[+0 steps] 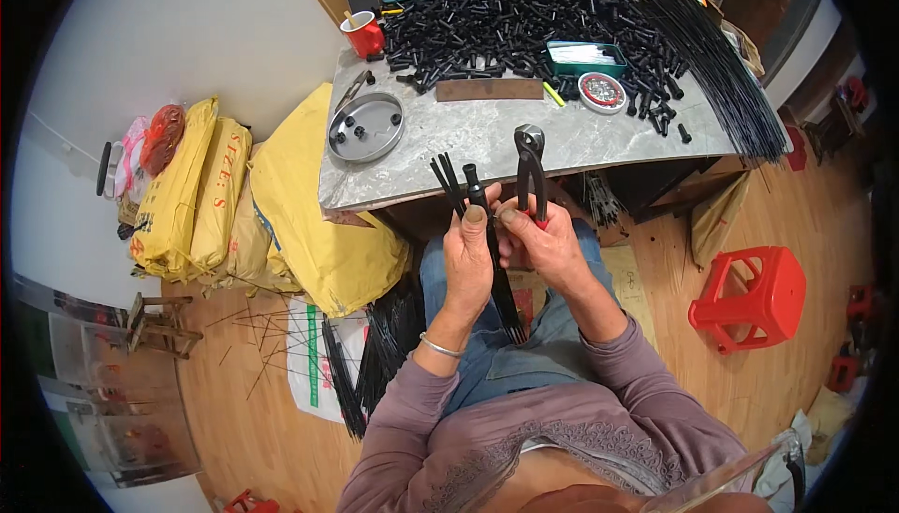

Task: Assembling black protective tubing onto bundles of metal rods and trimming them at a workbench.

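Observation:
My left hand (466, 260) is closed around several thin black rods (448, 181) and a short black tubular piece with a flanged top (474, 185). The rods' lower ends run down over my lap. Black pincers (531, 162) with red grips stand upright in my right hand (548, 243), their jaws pointing up past the table edge. Both hands are close together in front of the table, and my right fingertips come near the black piece. Whether they touch it is hidden.
A grey table (449, 139) carries a heap of black tubular pieces (487, 21), long black rods (721, 73), a round metal tray (393, 139), a red mug (363, 37), a green box (585, 52) and a flat bar (489, 90). Yellow sacks (323, 223) stand left, a red stool (758, 293) right.

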`<state>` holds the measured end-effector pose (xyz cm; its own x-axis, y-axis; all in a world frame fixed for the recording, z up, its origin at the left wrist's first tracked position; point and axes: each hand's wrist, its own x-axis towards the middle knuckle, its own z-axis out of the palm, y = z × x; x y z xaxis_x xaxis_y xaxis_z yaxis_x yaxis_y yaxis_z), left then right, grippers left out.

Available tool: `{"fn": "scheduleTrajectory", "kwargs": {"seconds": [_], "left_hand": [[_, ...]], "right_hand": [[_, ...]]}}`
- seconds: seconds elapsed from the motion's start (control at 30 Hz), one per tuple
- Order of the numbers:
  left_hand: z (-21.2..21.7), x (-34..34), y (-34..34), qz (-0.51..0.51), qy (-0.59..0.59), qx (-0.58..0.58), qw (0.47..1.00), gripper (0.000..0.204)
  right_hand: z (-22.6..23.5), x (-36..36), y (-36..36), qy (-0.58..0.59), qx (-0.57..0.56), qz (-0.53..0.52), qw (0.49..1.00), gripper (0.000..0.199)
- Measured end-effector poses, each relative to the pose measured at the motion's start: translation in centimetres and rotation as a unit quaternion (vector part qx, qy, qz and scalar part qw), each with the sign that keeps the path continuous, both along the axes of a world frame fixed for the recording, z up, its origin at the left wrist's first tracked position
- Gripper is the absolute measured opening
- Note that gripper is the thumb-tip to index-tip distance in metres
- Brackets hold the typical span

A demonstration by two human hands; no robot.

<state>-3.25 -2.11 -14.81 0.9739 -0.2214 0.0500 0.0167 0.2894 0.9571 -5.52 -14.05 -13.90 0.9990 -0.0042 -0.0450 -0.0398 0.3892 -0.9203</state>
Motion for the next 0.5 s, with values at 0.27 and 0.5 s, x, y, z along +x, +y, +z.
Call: {"fn": "scheduleTrajectory", "kwargs": {"seconds": [0.27,0.5], "left_hand": [[0.05,-0.04,0.1,0.02,-0.018,0.032,0.999,0.071],[0.07,-0.04,0.31,0.0,-0.009,0.031,0.999,0.071]], "right_hand": [[0.26,0.02,0.27,-0.003,-0.014,-0.006,1.0,0.017],[-0.09,0.12,0.06,-0.01,-0.001,0.001,1.0,0.018]]}}
